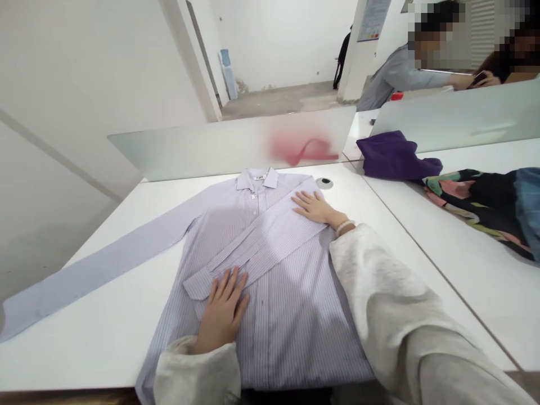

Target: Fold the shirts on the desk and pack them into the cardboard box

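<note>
Shirt (pixel 270 292): pale lilac, fine stripes, buttoned, front up. Lies flat on white table (pixel 105 343), collar (pixel 257 179) toward far edge, hem at near edge.

Folded sleeve (pixel 257 239): brought in across chest, running diagonally from shoulder on far-right side down to cuff (pixel 197 284) on left half of shirt body. Outstretched sleeve (pixel 97 270): straight out toward near-left corner, touched by neither hand.

Left hand (pixel 223 312): palm down, fingers slightly spread, fingertips on cuff end. Pinches nothing; presses only. Probably pins cuff against sliding back off chest.

Right hand (pixel 314 208): flat, fingers spread, on shoulder fold at far-right of shirt. Closes on nothing. Probably holds crease down at shoulder line and, together with left hand, keeps folded sleeve taut and smooth. Pale bracelet (pixel 343 226) at wrist; loose light-grey jumper sleeves (pixel 379 292) on both arms.

Surroundings: frosted divider (pixel 189 149) along far edge; round cable port (pixel 324 183) in table just beyond right hand. Neighbouring table (pixel 464 270) to right: purple garment (pixel 394 157) at its far-left corner, patterned garment (pixel 476 197) just beside that, both well apart from shirt. Other people (pixel 396 76) beyond second divider (pixel 455 115), hands at own surface, nowhere near shirt.
</note>
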{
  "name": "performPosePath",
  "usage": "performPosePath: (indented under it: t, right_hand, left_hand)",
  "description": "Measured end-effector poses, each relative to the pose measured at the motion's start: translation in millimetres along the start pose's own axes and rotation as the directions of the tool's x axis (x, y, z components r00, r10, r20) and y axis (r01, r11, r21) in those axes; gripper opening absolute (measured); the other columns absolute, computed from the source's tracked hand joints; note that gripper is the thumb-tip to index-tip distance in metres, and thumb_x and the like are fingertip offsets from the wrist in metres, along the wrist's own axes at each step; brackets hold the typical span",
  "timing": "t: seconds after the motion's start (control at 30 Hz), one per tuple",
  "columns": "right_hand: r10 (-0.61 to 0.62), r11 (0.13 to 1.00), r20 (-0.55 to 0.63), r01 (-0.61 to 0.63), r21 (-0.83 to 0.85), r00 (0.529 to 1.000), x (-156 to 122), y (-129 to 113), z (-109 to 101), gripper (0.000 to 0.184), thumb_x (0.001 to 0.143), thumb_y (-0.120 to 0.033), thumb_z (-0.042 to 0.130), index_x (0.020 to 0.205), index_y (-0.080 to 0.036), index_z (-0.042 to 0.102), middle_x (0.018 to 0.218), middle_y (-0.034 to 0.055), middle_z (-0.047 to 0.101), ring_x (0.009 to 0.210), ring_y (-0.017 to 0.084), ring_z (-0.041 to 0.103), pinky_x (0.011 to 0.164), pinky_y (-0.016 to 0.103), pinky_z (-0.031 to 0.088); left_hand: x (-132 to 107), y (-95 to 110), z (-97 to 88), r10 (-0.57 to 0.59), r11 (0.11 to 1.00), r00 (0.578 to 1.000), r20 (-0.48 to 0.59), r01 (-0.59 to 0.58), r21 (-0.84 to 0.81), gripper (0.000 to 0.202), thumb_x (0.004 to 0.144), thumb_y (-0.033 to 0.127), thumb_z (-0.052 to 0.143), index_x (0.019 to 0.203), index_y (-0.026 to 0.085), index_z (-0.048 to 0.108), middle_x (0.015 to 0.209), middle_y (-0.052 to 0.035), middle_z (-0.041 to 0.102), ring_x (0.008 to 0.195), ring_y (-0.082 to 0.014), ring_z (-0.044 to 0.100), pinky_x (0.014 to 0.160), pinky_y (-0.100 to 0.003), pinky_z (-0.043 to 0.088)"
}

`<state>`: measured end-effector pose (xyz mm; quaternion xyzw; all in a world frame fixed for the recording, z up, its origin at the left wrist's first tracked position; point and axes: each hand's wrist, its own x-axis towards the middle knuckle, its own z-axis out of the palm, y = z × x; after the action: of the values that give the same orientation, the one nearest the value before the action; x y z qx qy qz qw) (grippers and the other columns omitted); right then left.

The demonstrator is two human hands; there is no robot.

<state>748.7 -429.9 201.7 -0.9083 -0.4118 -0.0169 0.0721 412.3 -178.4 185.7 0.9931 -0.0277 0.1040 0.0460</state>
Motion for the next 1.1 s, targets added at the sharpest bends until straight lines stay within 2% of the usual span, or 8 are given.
performPosePath:
  t: [0.13,0.23,0.4,0.53,0.63,0.8,0.93,1.1]
  right_hand:
    - [0.31,0.95,0.006,-0.31,0.032,0.951,6.3,30.5,-3.8,0.063,0.096,-0.055,0.022,0.149,-0.023,0.027,0.156,0.0091,0.021,0.143,0.034,0.016,0.109,0.066,0.013]
    - [0.456,0.89,-0.086,-0.453,0.051,0.886,4.0,40.1,-2.9,0.064,0.096,-0.052,0.023,0.148,-0.018,0.03,0.154,0.0147,0.024,0.141,0.038,0.017,0.105,0.071,0.013]
    - [0.262,0.961,-0.342,-0.278,0.003,0.902,1.7,26.0,-9.3,0.061,0.097,-0.042,0.021,0.149,-0.01,0.025,0.154,0.0169,0.025,0.143,0.034,0.012,0.11,0.065,0.007]
    - [0.051,0.999,-0.22,-0.048,0.016,0.974,8.0,2.0,-6.4,0.065,0.097,-0.047,0.018,0.149,-0.009,0.025,0.154,0.0148,0.024,0.144,0.031,0.014,0.114,0.056,0.013]
    - [-0.02,1.0,-0.09,0.022,0.019,0.996,11.4,-8.6,3.6,0.065,0.096,-0.051,0.018,0.149,-0.015,0.027,0.153,0.0122,0.029,0.142,0.029,0.022,0.114,0.055,0.015]
    - [0.161,0.987,-0.068,-0.161,0.001,0.985,10.0,-4.1,12.1,0.066,0.095,-0.051,0.021,0.147,-0.012,0.032,0.152,0.0139,0.031,0.141,0.033,0.024,0.112,0.059,0.016]
    - [0.356,0.929,-0.248,-0.369,-0.006,0.901,2.7,9.2,5.5,0.069,0.094,-0.051,0.022,0.146,-0.007,0.032,0.148,0.0215,0.034,0.139,0.04,0.022,0.107,0.069,0.009]
    - [0.338,0.924,-0.423,-0.382,-0.02,0.84,-4.9,14.4,-30.0,0.069,0.096,-0.047,0.02,0.146,0.0,0.027,0.15,0.024,0.029,0.14,0.041,0.018,0.106,0.069,0.01]
  left_hand:
    - [0.3,1.9,-1.7,-0.015,1.0,1.0,0.011,0.014,0.006,0.048,0.097,0.036,0.031,0.143,0.023,0.04,0.148,-0.0072,0.039,0.139,-0.0244,0.032,0.11,-0.052,0.031]
    - [1.6,3.3,-3.9,-0.018,1.0,0.999,0.037,0.017,0.01,0.048,0.097,0.036,0.031,0.143,0.024,0.04,0.149,-0.0061,0.038,0.139,-0.0236,0.031,0.111,-0.05,0.031]
    - [3.8,3.9,-5.0,-0.038,0.999,0.999,0.032,0.038,-0.009,0.048,0.096,0.036,0.033,0.142,0.023,0.041,0.149,-0.0075,0.038,0.14,-0.0248,0.031,0.111,-0.052,0.03]
    - [4.8,3.1,-6.1,-0.034,0.999,0.998,0.048,0.035,-0.024,0.048,0.096,0.035,0.034,0.142,0.023,0.04,0.15,-0.0079,0.037,0.14,-0.0245,0.029,0.111,-0.053,0.029]
    - [5.4,2.7,-8.6,-0.035,0.999,0.996,0.085,0.038,-0.031,0.048,0.096,0.035,0.035,0.143,0.024,0.039,0.15,-0.008,0.035,0.14,-0.0242,0.029,0.111,-0.052,0.029]
    - [7.4,3.2,-13.1,-0.064,0.993,0.991,0.115,0.075,-0.095,0.048,0.095,0.035,0.038,0.141,0.023,0.042,0.15,-0.0089,0.035,0.141,-0.0251,0.028,0.112,-0.054,0.027]
    - [7.8,4.3,-18.1,-0.104,0.959,0.993,0.063,0.117,-0.259,0.044,0.093,0.032,0.041,0.134,0.021,0.05,0.147,-0.0095,0.042,0.138,-0.0234,0.034,0.113,-0.052,0.026]
    - [-0.3,1.8,-23.3,-0.34,0.805,0.94,-0.02,0.28,-0.522,0.041,0.091,0.04,0.041,0.125,0.024,0.056,0.132,-0.0052,0.059,0.126,-0.0192,0.051,0.109,-0.038,0.038]
